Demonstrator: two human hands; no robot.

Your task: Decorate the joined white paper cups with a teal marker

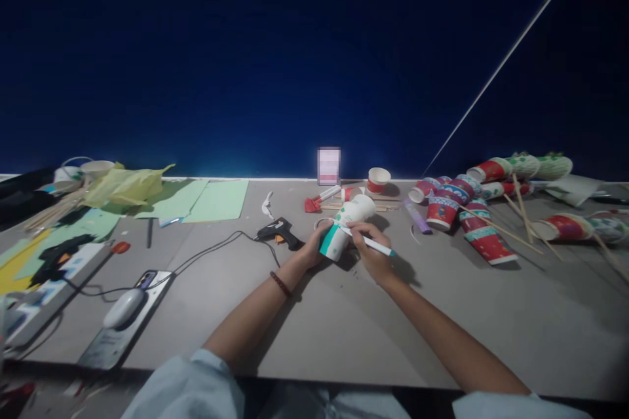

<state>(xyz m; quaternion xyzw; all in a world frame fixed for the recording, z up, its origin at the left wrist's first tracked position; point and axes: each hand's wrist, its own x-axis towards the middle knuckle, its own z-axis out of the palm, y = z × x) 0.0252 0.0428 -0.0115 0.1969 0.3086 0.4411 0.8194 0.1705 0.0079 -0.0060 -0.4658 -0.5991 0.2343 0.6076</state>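
Note:
My left hand (315,245) is closed around white paper cups (358,209) with green marks and a teal band, joined end to end and tilted over the table. In my right hand (374,255) is a white marker (379,247) with a teal end, held like a pen. Its other end points at the side of the cups; whether the tip touches is too small to tell. A black glue gun (280,232) with a cord lies left of my left hand. Behind the cups stands a red and white paper cup (378,181).
Decorated paper cups (445,203) and wooden sticks (521,209) lie on the right. A purple tube (417,217) sits nearby. Green paper sheets (219,201), a power strip (59,294) and a phone (105,344) with a white case (124,308) are on the left.

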